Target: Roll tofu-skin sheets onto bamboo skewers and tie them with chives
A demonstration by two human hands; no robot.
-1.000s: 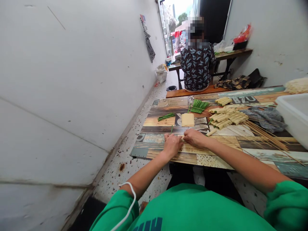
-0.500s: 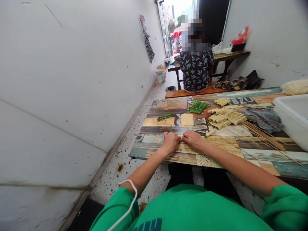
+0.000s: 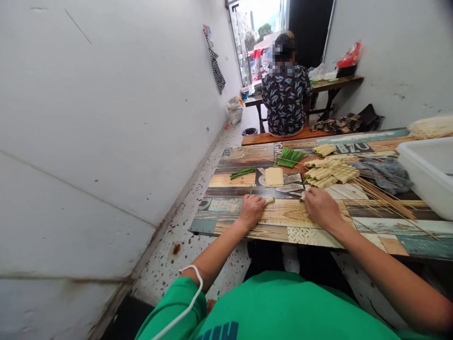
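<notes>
My left hand [image 3: 252,210] is closed around a pale yellow tofu-skin roll [image 3: 270,200], whose right end pokes out beside the fingers. Over to the right, my right hand [image 3: 321,206] has its fingers curled onto another roll [image 3: 302,199]; only that roll's green-filled left end shows. Just beyond my hands is a stack of square tofu-skin sheets [image 3: 273,177]. Thin green stalks [image 3: 242,173] lie left of the stack, and a bunch of cut green leaves [image 3: 290,157] lies behind it. Finished-looking rolls [image 3: 323,174] are piled past my right hand.
Bamboo skewers [image 3: 385,197] spread over the table's right side by a grey cloth [image 3: 380,174]. A white plastic tub [image 3: 424,174] stands at the right edge. A person in a leaf-patterned shirt [image 3: 286,101] sits on a bench [image 3: 258,139] beyond the table.
My right hand has moved right, away from my left hand, onto the single roll by the pile. My left hand stays put, and the roll's end in it now shows.
</notes>
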